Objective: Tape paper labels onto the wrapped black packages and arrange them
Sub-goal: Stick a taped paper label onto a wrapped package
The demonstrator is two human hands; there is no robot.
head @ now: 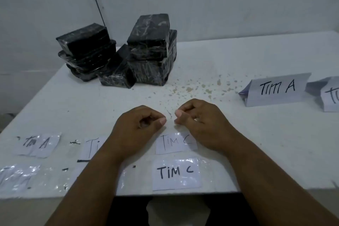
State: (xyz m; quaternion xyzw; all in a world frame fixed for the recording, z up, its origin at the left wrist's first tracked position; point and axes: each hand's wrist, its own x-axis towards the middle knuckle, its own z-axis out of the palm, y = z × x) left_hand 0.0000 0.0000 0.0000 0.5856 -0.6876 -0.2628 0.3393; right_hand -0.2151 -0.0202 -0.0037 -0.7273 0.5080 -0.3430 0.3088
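Observation:
Several black packages wrapped in clear film (117, 55) are stacked in two piles at the back left of the white table (256, 134). Paper labels covered in clear tape lie along the front edge. My left hand (139, 124) and my right hand (198, 117) are side by side, fingers pinched together at the upper edge of the upper "TIM C" label (174, 143), on its clear tape. A second "TIM C" label (177, 173) lies just below it. A "TIM A" label (39, 145) lies to the left, and my left forearm partly hides another label (91, 148).
A folded paper tent reading "TIM A" (277, 89) stands at the right, with a second tent (330, 97) cut off by the frame's edge. A shiny taped label (18, 176) lies at the front left. Brownish stains (192, 88) speckle the table's middle. A white wall stands behind.

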